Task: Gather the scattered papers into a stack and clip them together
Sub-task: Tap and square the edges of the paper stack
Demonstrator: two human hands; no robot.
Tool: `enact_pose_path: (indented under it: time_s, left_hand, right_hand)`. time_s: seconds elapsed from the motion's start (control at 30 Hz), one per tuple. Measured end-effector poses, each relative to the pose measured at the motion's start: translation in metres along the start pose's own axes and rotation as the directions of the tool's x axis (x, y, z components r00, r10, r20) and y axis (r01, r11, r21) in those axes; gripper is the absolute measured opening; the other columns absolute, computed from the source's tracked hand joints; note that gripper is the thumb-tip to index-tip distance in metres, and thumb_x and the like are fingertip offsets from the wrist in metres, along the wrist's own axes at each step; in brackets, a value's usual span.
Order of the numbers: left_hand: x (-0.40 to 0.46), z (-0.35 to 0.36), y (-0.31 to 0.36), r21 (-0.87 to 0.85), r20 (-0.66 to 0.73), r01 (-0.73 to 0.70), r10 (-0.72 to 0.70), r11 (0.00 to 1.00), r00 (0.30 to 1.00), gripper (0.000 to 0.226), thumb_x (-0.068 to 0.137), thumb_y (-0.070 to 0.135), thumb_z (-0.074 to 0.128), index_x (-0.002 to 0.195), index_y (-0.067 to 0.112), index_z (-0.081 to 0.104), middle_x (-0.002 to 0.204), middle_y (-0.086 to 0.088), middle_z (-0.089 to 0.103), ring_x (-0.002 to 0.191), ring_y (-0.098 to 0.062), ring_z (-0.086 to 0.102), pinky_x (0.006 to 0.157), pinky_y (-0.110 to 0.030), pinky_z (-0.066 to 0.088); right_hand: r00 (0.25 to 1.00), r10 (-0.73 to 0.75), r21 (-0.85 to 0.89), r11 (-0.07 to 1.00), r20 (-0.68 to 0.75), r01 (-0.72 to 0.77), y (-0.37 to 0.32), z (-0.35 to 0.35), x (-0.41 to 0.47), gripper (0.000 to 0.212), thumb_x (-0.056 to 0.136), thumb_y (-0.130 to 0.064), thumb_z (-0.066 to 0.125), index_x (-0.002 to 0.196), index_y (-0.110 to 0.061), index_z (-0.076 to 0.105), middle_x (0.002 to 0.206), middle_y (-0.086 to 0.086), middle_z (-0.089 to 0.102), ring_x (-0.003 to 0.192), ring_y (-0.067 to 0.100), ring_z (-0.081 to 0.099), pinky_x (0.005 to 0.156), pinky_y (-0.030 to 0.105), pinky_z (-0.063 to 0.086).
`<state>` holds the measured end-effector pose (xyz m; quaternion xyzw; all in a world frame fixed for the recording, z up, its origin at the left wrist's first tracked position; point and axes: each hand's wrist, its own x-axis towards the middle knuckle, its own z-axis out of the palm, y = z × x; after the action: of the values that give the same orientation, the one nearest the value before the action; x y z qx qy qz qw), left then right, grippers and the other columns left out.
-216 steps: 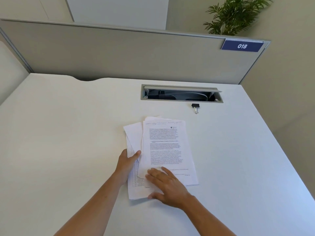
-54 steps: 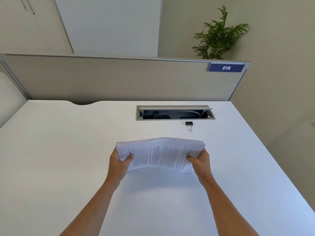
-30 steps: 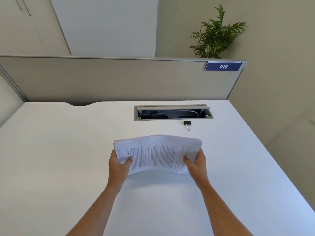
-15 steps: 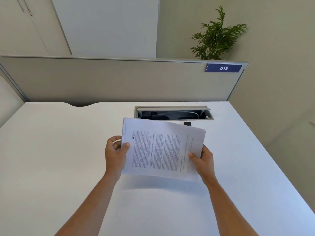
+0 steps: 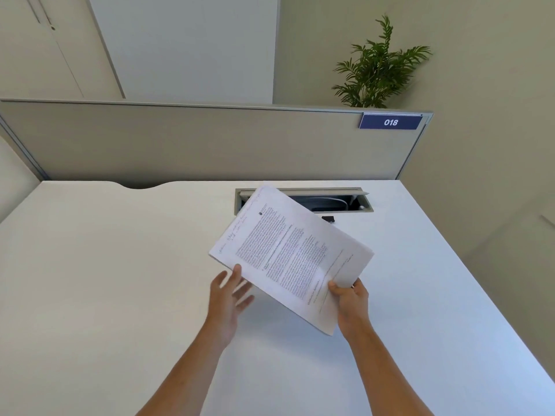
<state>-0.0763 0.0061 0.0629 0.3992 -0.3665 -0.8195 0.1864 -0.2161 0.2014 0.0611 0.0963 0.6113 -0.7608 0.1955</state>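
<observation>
- Left hand (image 5: 229,298): fingers spread and fairly straight, fingertips touching the lower-left edge of the paper stack (image 5: 288,259) from below; not gripping it.
- Paper stack: up off the white desk (image 5: 105,280), tilted and turned diagonally, top corner pointing away from the hands, just right of the left hand and up-left of the right hand.
- Right hand (image 5: 350,298): thumb on the printed face, fingers curled behind, pinching the stack's near-right corner; it carries the stack.
- Cable tray slot (image 5: 357,205) in the desk, beyond both hands: lid flap up, dark inside with a grey cable; left part hidden behind the stack.
- Binder clip (image 5: 329,219): black, on the desk just in front of the slot, beyond the right hand, partly hidden by the stack's far edge.
- Versus 0.5 s ago: the stack was held level-ish by both hands, thumbs clamped on each side; now the left hand has let go and opened, and the stack has rotated so its left end swings away.
- Versus 7.2 s ago: sheets were fanned out flat on the desk; now squared into one stack in the air.
- Writing: top sheet has dense printed text with a handwritten line along the top margin, too small to read.
- Blue plate (image 5: 390,122) on the partition (image 5: 180,142), far beyond the right hand, reads "018".
- Green plant (image 5: 378,67) behind the partition.
</observation>
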Motion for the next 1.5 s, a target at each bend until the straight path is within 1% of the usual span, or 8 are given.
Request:
enact_pose_path:
  time_s: [0.13,0.27,0.57,0.73,0.83,0.97,1.1,1.5]
  left_hand:
    - [-0.017,0.026,-0.01,-0.062,0.133,-0.126,0.133,0.99,0.982,0.05,0.085,0.024,0.071,0.132,0.027,0.055,0.125,0.0,0.068,0.116,-0.023,0.064,0.097,-0.045,0.05]
    - [-0.018,0.041,-0.004,-0.09,-0.111,-0.178,0.168,0.98,0.98,0.034,0.086,0.014,0.072,0.119,0.017,0.065,0.113,-0.001,0.073,0.107,-0.02,0.068,0.096,-0.043,0.052]
    - [-0.013,0.036,0.031,0.227,0.011,-0.362,0.369,0.904,0.929,0.019,0.09,0.013,0.068,0.108,0.016,0.07,0.102,0.003,0.076,0.096,-0.013,0.071,0.081,-0.029,0.054]
    - [-0.011,0.027,0.052,0.378,0.165,-0.474,0.446,0.795,0.88,0.014,0.091,0.013,0.066,0.099,0.023,0.071,0.095,0.007,0.076,0.087,-0.003,0.071,0.076,-0.019,0.053]
    - [-0.013,0.026,0.057,0.433,0.246,-0.527,0.467,0.731,0.85,0.016,0.092,0.013,0.065,0.095,0.027,0.069,0.092,0.012,0.074,0.08,0.004,0.069,0.066,-0.01,0.051]
    - [-0.014,0.028,0.054,0.45,0.284,-0.546,0.466,0.706,0.838,0.014,0.091,0.016,0.065,0.098,0.027,0.069,0.093,0.013,0.074,0.084,0.003,0.069,0.07,-0.011,0.051]
    - [-0.015,0.029,0.053,0.421,0.295,-0.55,0.465,0.721,0.835,0.015,0.091,0.018,0.066,0.099,0.03,0.07,0.095,0.011,0.076,0.09,-0.003,0.07,0.075,-0.016,0.054]
    - [-0.005,0.021,0.04,0.463,0.166,-0.499,0.481,0.733,0.861,0.031,0.083,0.003,0.072,0.111,0.013,0.063,0.104,-0.001,0.071,0.096,-0.017,0.067,0.076,-0.028,0.051]
  right_hand:
    - [0.997,0.079,0.073,0.994,0.017,-0.08,0.023,0.017,-0.013,0.036,0.085,0.014,0.058,0.108,-0.013,0.064,0.107,0.007,0.071,0.094,0.027,0.067,0.072,0.035,0.052]
    - [0.986,0.162,0.156,0.973,0.051,-0.168,0.047,0.03,-0.029,0.039,0.088,0.014,0.056,0.118,-0.011,0.061,0.11,0.005,0.071,0.102,0.028,0.066,0.081,0.039,0.053]
    - [0.973,0.207,0.164,0.961,0.098,-0.221,0.054,0.033,-0.031,0.043,0.085,0.01,0.064,0.122,-0.01,0.06,0.119,0.013,0.068,0.099,0.028,0.065,0.072,0.038,0.055]
    - [0.991,0.117,-0.037,0.992,-0.068,-0.12,0.033,0.022,-0.014,0.081,0.08,0.004,0.073,0.146,-0.017,0.03,0.142,0.011,0.049,0.12,0.027,0.054,0.099,0.041,0.042]
    - [0.997,-0.06,-0.155,0.986,0.04,0.065,0.007,0.021,-0.008,0.093,0.076,-0.002,0.079,0.151,-0.021,0.028,0.146,0.0,0.041,0.138,0.016,0.039,0.106,0.032,0.031]
    - [0.913,-0.25,-0.282,0.895,0.322,0.345,-0.032,0.03,-0.007,0.062,0.068,-0.016,0.079,0.126,-0.021,0.057,0.125,-0.005,0.067,0.118,0.014,0.061,0.1,0.035,0.044]
    - [0.884,-0.311,-0.182,0.903,0.349,0.389,-0.053,0.04,-0.006,0.022,0.083,0.004,0.07,0.099,-0.01,0.064,0.098,0.004,0.074,0.093,0.018,0.069,0.087,0.037,0.052]
    - [0.894,-0.287,-0.253,0.889,0.345,0.383,-0.022,0.048,-0.01,0.04,0.087,0.009,0.057,0.114,-0.02,0.06,0.113,0.003,0.069,0.106,0.018,0.065,0.087,0.03,0.053]
